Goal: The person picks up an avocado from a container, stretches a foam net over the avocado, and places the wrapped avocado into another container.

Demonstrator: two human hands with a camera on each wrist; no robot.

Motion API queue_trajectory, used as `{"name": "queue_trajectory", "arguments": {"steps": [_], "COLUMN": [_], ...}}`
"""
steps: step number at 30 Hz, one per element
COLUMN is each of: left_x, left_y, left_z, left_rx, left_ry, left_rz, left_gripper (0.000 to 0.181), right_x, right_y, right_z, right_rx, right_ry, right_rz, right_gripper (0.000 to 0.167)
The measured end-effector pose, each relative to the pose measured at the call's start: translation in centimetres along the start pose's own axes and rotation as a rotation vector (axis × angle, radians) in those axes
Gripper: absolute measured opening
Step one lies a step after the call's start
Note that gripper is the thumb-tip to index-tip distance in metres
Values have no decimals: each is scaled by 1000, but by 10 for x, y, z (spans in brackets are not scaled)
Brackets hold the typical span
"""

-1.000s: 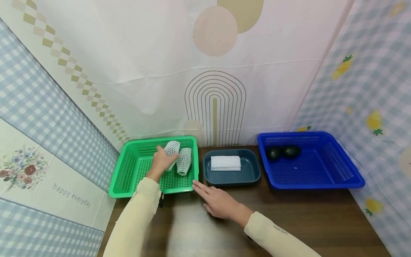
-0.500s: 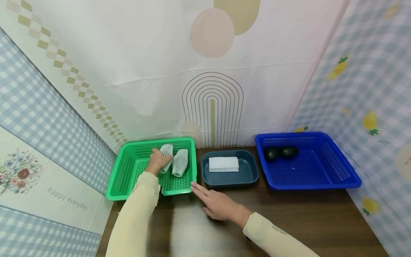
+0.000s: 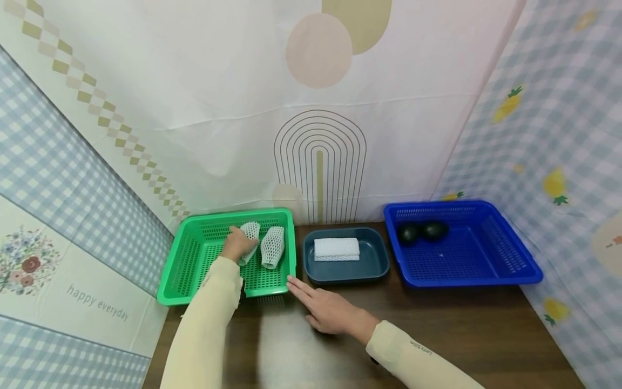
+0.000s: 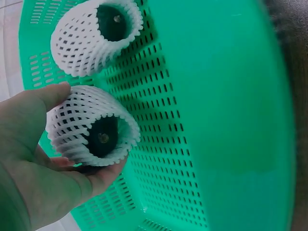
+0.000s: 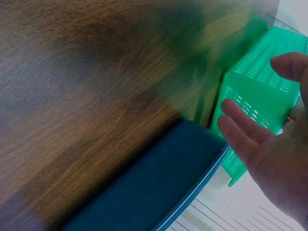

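In the left wrist view my left hand (image 4: 36, 159) grips an avocado (image 4: 98, 139) in a white foam net sleeve (image 4: 79, 118), thumb on one side and fingers on the other. It is inside the green basket (image 3: 167, 281); the head view shows the hand covering part of the sleeve. A second avocado (image 4: 111, 24) in its own foam sleeve (image 3: 273, 247) lies to the right of it. My right hand (image 3: 328, 310) has its fingers extended, fingertips at the green basket's front right corner, holding nothing.
A dark blue-grey tray (image 3: 381, 265) stands right of the green basket, with a white foam sleeve (image 3: 337, 249) lying flat in it. Further right, a blue basket (image 3: 476, 282) holds two bare dark avocados (image 3: 434, 230). Patterned cloth hangs behind and at both sides.
My left hand has shifted slightly left and lower with the sleeved avocado, widening the gap to the other one. The right hand stays at the basket corner. The head view has drifted slightly.
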State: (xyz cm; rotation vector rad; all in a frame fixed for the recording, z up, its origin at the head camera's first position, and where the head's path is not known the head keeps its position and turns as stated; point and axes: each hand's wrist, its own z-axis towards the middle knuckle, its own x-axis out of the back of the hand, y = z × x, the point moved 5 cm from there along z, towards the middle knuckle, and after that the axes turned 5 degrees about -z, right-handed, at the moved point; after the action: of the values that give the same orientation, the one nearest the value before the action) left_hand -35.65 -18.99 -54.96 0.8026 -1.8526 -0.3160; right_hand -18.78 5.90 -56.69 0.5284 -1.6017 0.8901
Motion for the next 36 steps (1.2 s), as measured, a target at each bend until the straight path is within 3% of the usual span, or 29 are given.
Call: {"name": "queue_trajectory", "arguments": {"steps": [8,15,24,27,36], "left_x": [-10,-12,-13,-9,6], "left_y": [2,2,-1,2,16], "left_z": [2,5,-3,-10,-25], "left_rx": [20,22,-2,-44,-221], "left_ry": [-51,-60,-77,-36,179], "left_rz": [67,46,91,115,172], "left_gripper": [90,91,94,94,86], "right_x": [0,0,-4,-5,-1], "right_y": [-2,-1,0,1,1], "right_z": [2,0,0,0,-2], "right_rx": [0,4,12,11,14], "right_ry": [-13,7,44,47,52], "right_rz": [4,6,-1,0,6], "right_gripper": [95,95,93,93,93]}}
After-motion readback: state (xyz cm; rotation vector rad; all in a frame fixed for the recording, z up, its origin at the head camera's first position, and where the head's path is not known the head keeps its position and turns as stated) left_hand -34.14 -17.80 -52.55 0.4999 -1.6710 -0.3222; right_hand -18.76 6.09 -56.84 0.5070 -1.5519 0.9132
